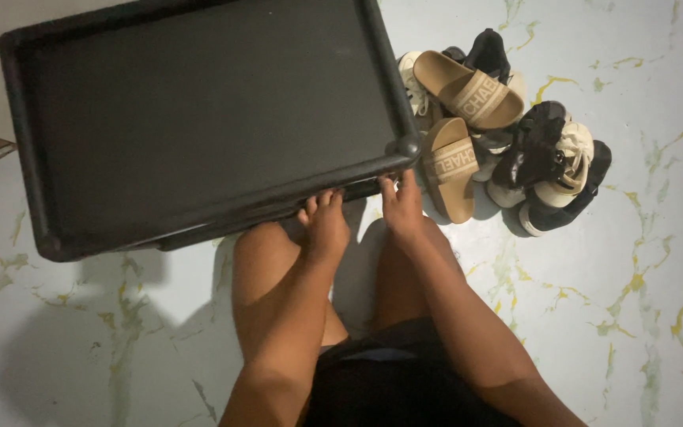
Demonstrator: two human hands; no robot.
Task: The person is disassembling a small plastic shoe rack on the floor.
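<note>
Head view, looking down. Your left hand [324,225] and right hand [401,207] both reach forward to the near edge of a black shelf unit [199,119], a rimmed, tray-like top with rounded corner posts. The unit fills the frame from 9 to 12 o'clock and stands on the pale marbled floor [642,316].

The left grip rests with its fingers bent over the front rim, just left of the near right corner post; the fingertips touch the rim, and you cannot tell how far they curl under it. The right grip touches the rim directly below that corner post, fingers together and pointing to 12 o'clock; whether it clasps the edge is hidden.

At 1 to 2 o'clock, just beside the corner, lies a heap of footwear: two tan slide sandals [460,126] on top, black-and-white sneakers [551,170] to their right.
</note>
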